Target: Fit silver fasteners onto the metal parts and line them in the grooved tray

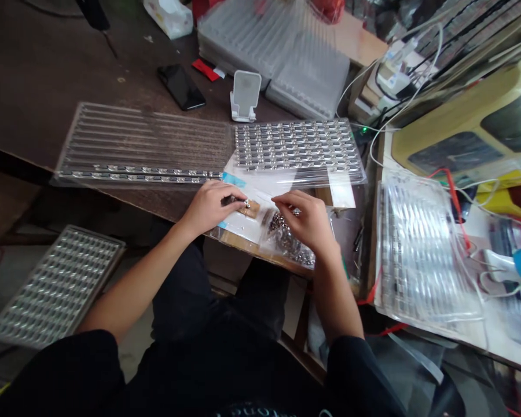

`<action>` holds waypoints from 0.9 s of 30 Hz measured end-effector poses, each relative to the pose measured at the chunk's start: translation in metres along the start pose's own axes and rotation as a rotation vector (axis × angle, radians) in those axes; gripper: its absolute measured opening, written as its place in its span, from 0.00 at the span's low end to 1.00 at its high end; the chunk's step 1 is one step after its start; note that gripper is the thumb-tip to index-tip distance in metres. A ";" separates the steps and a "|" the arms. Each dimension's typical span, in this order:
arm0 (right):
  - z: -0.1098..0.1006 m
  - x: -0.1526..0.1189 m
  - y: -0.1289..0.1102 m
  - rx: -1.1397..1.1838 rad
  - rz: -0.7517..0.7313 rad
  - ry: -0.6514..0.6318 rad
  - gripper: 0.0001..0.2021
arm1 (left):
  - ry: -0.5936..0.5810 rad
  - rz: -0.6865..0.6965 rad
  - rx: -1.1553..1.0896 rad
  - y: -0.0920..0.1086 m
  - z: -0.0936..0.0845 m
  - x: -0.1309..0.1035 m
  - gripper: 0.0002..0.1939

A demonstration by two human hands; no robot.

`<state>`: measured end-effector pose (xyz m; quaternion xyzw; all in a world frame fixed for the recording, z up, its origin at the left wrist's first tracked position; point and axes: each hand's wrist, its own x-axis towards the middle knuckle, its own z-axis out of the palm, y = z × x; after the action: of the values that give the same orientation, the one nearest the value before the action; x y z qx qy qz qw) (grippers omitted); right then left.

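Note:
My left hand (212,205) is closed at the fingertips on a small shiny metal part (246,203), just over a small brown block (252,209). Something dark shows under its curled fingers; its kind is unclear. Fingers pinched, my right hand (306,219) hovers over a clear plastic bag (301,252) full of small shiny metal pieces. Whatever sits in that pinch is too small to name. Beneath the block lies a white sheet (247,229) with blue patches. Behind my hands, a ribbed clear tray (147,136) and another tray (295,145) hold rows of small metal parts.
A phone (181,87) and a white stand (245,95) are behind the trays. Stacked clear trays (260,40) stand farther back. Another filled tray (56,284) is low at left. At right are more clear trays (425,249), cables and a yellow-framed object (464,124).

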<state>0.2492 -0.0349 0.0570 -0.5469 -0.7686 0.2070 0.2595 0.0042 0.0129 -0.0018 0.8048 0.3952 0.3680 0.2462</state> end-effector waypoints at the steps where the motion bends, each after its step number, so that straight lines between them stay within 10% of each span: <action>1: -0.009 -0.004 0.000 -0.030 0.032 -0.083 0.11 | -0.008 0.005 0.013 0.000 0.001 0.000 0.03; 6: -0.029 -0.026 -0.001 -0.343 0.275 -0.379 0.11 | -0.038 0.032 0.057 0.000 0.004 0.000 0.04; 23: -0.016 -0.027 0.000 -0.188 0.269 -0.204 0.06 | -0.112 0.027 0.065 -0.001 0.011 -0.005 0.03; 27: -0.014 -0.018 -0.002 -0.186 0.224 -0.270 0.07 | 0.016 -0.002 0.008 0.002 0.005 -0.005 0.05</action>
<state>0.2610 -0.0519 0.0664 -0.6180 -0.7464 0.2343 0.0778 0.0072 0.0073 -0.0057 0.8025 0.3994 0.3724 0.2402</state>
